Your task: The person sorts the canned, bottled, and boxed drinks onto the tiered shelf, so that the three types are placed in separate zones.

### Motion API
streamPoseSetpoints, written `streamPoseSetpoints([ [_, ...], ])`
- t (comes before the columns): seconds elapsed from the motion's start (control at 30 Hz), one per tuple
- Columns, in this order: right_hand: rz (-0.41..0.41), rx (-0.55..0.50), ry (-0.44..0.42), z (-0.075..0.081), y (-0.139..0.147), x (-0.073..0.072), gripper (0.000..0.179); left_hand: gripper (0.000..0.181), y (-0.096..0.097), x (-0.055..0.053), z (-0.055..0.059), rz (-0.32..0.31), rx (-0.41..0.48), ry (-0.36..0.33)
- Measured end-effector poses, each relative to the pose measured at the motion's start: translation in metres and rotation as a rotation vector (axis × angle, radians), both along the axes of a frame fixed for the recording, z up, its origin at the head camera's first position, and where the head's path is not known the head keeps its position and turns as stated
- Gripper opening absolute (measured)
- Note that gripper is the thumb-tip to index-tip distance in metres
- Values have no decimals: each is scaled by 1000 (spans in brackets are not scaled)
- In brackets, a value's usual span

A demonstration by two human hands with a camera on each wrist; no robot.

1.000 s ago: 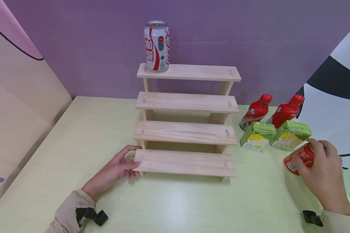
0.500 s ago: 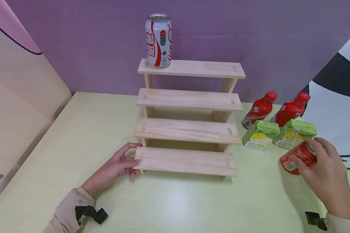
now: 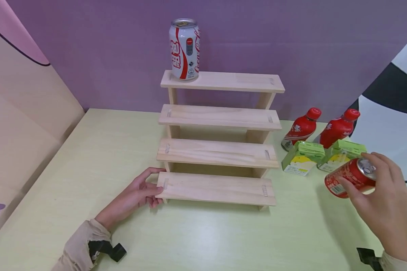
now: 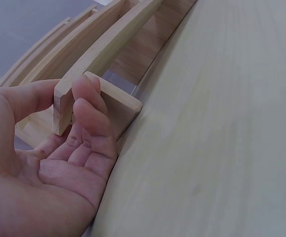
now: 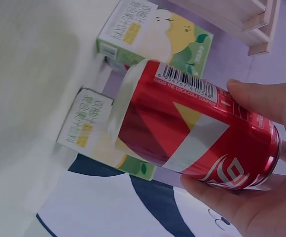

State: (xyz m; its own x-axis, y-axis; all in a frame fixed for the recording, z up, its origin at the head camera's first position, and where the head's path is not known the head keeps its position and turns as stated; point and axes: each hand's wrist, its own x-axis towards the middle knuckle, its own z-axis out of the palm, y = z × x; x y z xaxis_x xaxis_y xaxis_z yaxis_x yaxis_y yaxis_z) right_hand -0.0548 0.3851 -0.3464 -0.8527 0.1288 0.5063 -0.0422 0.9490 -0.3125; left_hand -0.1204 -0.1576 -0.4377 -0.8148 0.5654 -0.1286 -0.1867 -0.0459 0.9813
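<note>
A four-step wooden display rack stands on the pale table. My left hand grips the left end of its lowest shelf; in the left wrist view the fingers curl under the board end. My right hand holds a red Coca-Cola can, tilted, its top toward the palm. The right wrist view shows thumb and fingers around the can's upper part, its base pointing away. A white Coca-Cola can stands upright on the left of the top shelf.
Two green juice cartons stand right of the rack, close by the held can. Behind them are two red-capped bottles. A purple backdrop rises right behind the rack, with printed panels at both sides.
The right hand has lifted the red can off the table, and its top now shows more. The left hand keeps its hold on the shelf. The head view has shifted slightly.
</note>
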Motion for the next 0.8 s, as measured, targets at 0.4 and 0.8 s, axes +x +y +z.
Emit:
streamPoseSetpoints([
  [0.4,50,5,74,7,-11,6,82,51,1,0,-1,-13,9,20],
  [0.8,187,-22,180,24,-32,18,75,51,1,0,0,-14,-1,33],
])
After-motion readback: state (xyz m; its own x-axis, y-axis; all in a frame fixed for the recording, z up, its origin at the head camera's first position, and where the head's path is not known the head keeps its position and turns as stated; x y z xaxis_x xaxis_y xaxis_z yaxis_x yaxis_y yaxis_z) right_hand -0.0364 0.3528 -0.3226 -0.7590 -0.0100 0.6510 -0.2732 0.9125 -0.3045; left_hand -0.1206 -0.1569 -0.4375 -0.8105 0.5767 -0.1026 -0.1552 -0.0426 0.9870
